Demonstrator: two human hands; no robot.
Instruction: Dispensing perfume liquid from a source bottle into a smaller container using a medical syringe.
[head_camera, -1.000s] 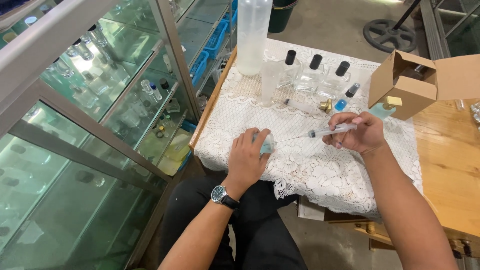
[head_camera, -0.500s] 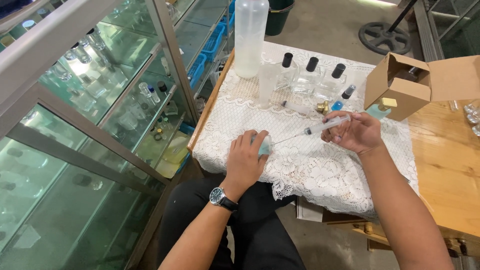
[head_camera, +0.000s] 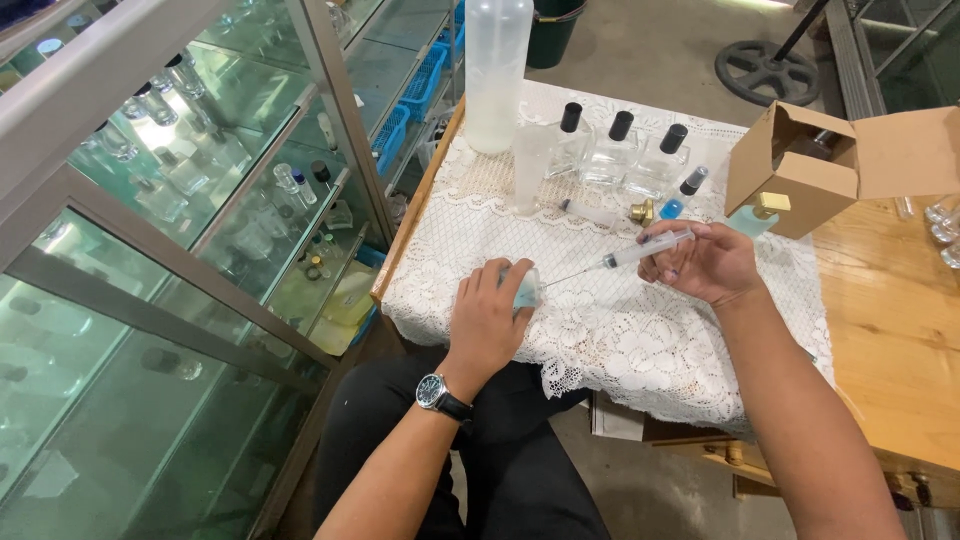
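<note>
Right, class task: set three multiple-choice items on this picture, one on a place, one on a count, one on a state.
1. Where does the open cardboard box stand?
A. At the far right of the lace cloth
B. On the floor
C. Inside the glass cabinet

2. How many square bottles with black caps stand in a row?
A. One
B. Three
C. Six

3. What is the left hand doing?
A. Lying flat and empty
B. Gripping a small bottle of blue liquid
C. Holding the box

Answers: 1 A, the box sits by the cloth's far right edge. 2 B, three black caps show side by side. 3 B, its fingers wrap the bottle while the right hand aims a syringe at it.
</note>
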